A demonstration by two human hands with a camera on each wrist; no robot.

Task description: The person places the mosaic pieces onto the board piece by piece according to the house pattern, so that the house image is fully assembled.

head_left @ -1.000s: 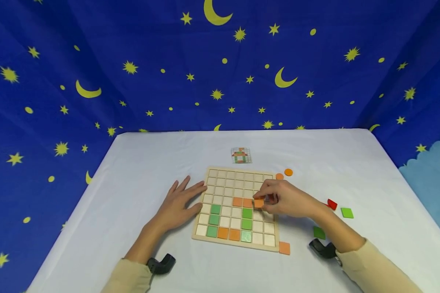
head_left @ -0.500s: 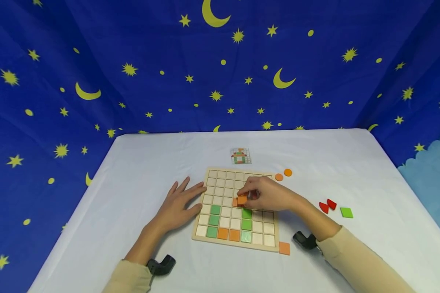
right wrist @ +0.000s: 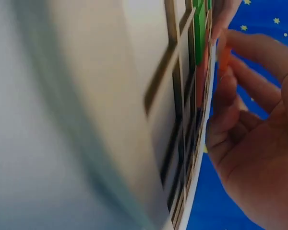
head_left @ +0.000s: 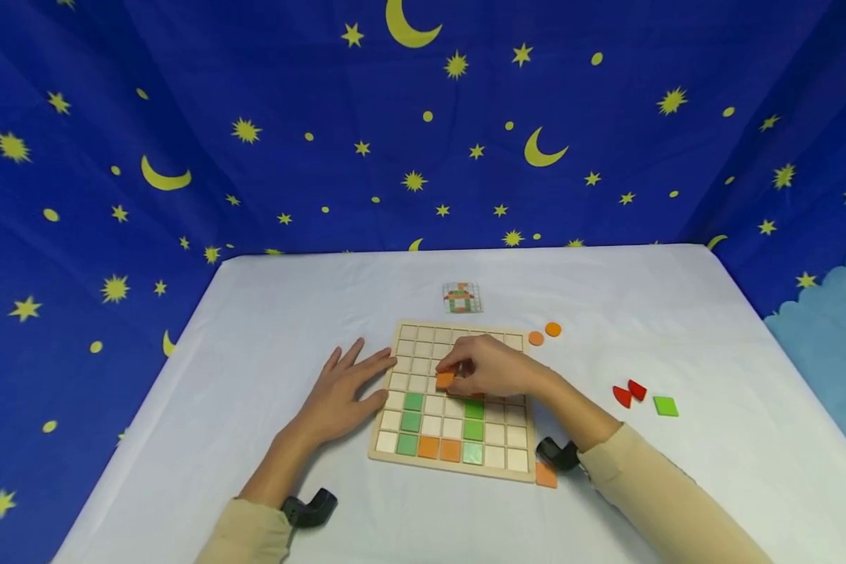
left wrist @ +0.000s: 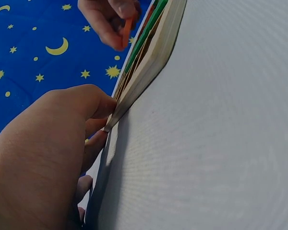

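A square wooden grid board [head_left: 433, 405] lies on the white table. My left hand [head_left: 341, 395] rests along its left edge, fingers spread; in the left wrist view the thumb touches the board's side. My right hand [head_left: 489, 366] pinches an orange square tile [head_left: 445, 381] between thumb and fingers, just over a cell near the board's middle. That tile [right wrist: 224, 56] shows edge-on in the right wrist view. Below it on the board are a column of green tiles [head_left: 411, 422] at left, bright green tiles [head_left: 474, 430] at right and orange tiles [head_left: 428, 447] in the bottom row. My right hand hides the cells behind it.
Behind the board lies a small pattern card [head_left: 461, 298]. Two orange discs [head_left: 553, 329] sit by its upper right corner. Farther right are two red wedges [head_left: 623, 397] and a green square [head_left: 666, 406]. An orange square [head_left: 546, 475] lies at the lower right corner, partly covered.
Holding the orange tile, my right hand has moved left across the board, and its forearm has uncovered the red wedges. My left hand has stayed in place.
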